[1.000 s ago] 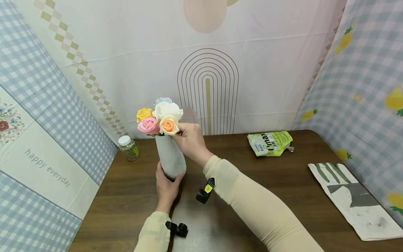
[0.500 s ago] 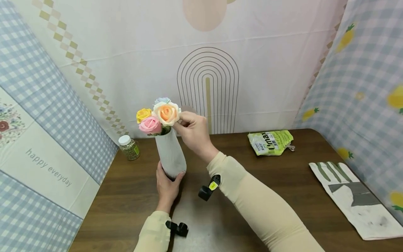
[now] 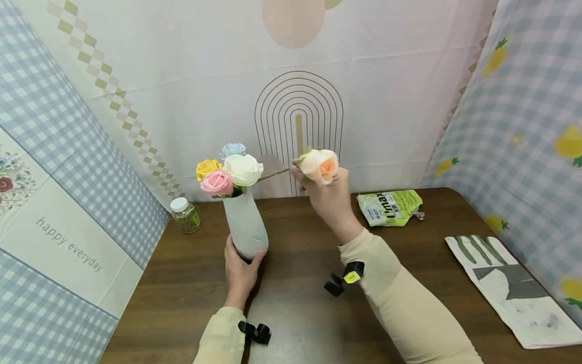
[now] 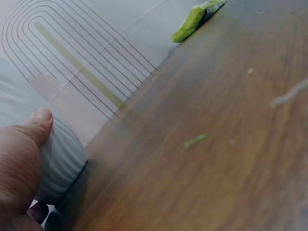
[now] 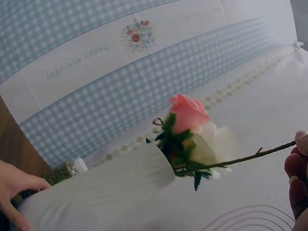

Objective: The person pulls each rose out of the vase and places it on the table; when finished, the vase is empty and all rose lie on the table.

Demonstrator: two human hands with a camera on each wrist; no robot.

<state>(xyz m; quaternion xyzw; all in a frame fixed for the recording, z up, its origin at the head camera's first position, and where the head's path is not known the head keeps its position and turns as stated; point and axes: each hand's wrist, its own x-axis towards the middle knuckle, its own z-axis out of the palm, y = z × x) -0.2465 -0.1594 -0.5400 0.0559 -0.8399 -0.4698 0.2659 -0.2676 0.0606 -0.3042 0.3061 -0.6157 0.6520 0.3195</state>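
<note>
A white ribbed vase (image 3: 245,227) leans slightly on the table, and my left hand (image 3: 241,275) grips it near the base. In its mouth stand a pink rose (image 3: 217,183), a white rose (image 3: 244,170), a yellow rose (image 3: 208,168) and a pale blue flower (image 3: 233,149). My right hand (image 3: 335,205), right of the vase, pinches the stem of a peach rose (image 3: 313,167), just under the bloom. That thin stem (image 5: 255,155) slants toward the vase mouth in the right wrist view; leaves hide whether its lower end is still inside.
A white-lidded jar (image 3: 185,216) stands left of the vase. At the back right lies a green bag (image 3: 388,208) with a clip, and nearer on the right a white and grey glove (image 3: 514,293). Patterned cloth (image 3: 386,101) walls the table's back and sides.
My right hand has lifted the peach rose up and to the right, away from the other flowers, drawing out much of its stem. My left hand stays on the vase.
</note>
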